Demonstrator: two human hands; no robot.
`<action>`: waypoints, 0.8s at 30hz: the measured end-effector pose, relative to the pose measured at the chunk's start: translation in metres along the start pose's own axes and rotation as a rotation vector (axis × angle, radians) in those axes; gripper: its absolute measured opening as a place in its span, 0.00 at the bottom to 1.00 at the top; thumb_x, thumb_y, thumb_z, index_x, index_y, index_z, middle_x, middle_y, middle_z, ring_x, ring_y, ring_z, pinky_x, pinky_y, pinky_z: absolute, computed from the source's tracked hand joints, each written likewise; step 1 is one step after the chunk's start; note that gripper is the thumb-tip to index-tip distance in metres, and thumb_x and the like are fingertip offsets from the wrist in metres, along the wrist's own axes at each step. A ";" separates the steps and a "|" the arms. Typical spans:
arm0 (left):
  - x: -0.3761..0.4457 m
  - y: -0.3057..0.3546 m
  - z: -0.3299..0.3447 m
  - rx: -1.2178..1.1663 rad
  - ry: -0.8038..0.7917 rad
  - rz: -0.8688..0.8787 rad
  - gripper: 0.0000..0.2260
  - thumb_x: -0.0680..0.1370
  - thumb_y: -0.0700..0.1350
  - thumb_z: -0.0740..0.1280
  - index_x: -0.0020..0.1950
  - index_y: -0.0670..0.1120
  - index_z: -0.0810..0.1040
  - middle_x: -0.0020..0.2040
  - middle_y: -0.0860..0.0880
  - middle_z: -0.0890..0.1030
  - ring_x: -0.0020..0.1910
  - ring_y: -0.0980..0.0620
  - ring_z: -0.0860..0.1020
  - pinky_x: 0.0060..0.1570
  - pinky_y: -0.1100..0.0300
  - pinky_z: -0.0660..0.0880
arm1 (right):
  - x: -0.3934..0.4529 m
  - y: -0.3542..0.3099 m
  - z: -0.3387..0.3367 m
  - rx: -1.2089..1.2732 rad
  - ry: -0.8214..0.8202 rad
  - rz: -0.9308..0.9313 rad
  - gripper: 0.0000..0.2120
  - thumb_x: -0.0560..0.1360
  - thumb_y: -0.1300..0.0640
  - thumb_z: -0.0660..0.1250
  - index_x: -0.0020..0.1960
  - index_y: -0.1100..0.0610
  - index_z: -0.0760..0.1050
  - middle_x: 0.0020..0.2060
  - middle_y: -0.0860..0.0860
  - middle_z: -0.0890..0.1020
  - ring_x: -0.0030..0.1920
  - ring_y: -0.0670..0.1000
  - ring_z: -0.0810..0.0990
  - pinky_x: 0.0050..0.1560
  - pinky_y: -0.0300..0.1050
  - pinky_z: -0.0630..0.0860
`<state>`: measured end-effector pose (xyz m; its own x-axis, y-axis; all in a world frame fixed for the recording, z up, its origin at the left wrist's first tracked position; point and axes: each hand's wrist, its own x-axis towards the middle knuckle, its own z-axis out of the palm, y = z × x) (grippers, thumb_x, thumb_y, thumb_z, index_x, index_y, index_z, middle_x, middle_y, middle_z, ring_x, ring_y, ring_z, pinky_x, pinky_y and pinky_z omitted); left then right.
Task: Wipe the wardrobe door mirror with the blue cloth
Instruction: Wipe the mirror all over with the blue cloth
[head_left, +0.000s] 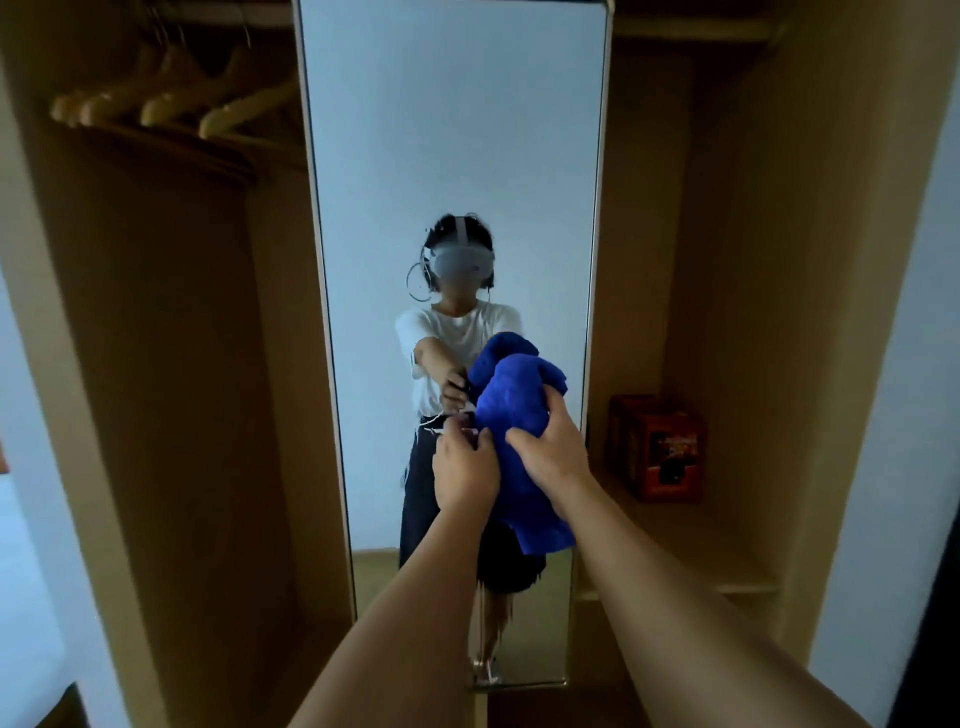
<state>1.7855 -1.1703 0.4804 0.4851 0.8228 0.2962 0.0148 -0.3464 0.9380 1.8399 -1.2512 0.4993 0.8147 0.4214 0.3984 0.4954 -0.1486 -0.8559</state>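
A tall narrow mirror (452, 156) in a pale frame stands upright in the middle of an open wooden wardrobe. A bunched blue cloth (514, 405) is held up in front of the mirror's lower half. My right hand (550, 449) grips the cloth from the right, with fingers curled into its folds. My left hand (464, 467) pinches the cloth's left edge. Whether the cloth touches the glass I cannot tell. The mirror reflects a person in a white shirt and the cloth.
Several wooden hangers (171, 101) hang on a rail at the upper left. A red box (657, 449) stands on a shelf (691, 551) to the right of the mirror. Wardrobe side panels (779, 312) close in on both sides.
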 end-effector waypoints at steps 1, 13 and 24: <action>0.007 0.005 -0.008 0.016 0.037 0.035 0.11 0.79 0.47 0.58 0.60 0.47 0.71 0.57 0.44 0.77 0.56 0.42 0.74 0.55 0.47 0.71 | 0.004 -0.008 0.002 -0.084 0.027 -0.045 0.33 0.73 0.57 0.66 0.75 0.47 0.57 0.58 0.53 0.79 0.56 0.58 0.78 0.53 0.45 0.71; 0.114 0.037 -0.109 0.048 0.422 0.123 0.17 0.81 0.53 0.49 0.67 0.51 0.67 0.66 0.45 0.70 0.63 0.46 0.65 0.58 0.50 0.64 | 0.060 -0.108 0.014 -0.362 0.466 -0.356 0.33 0.75 0.53 0.66 0.76 0.47 0.56 0.63 0.53 0.74 0.53 0.56 0.79 0.48 0.52 0.78; 0.190 0.047 -0.143 -0.258 0.234 0.101 0.17 0.82 0.53 0.49 0.47 0.48 0.74 0.46 0.48 0.78 0.50 0.46 0.76 0.49 0.53 0.72 | 0.103 -0.186 0.010 -0.370 0.669 -0.332 0.36 0.76 0.53 0.66 0.77 0.50 0.50 0.62 0.55 0.76 0.54 0.58 0.79 0.45 0.47 0.72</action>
<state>1.7533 -0.9663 0.6063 0.2586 0.8814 0.3953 -0.2590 -0.3309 0.9074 1.8286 -1.1714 0.6966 0.5583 -0.1080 0.8226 0.7131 -0.4443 -0.5423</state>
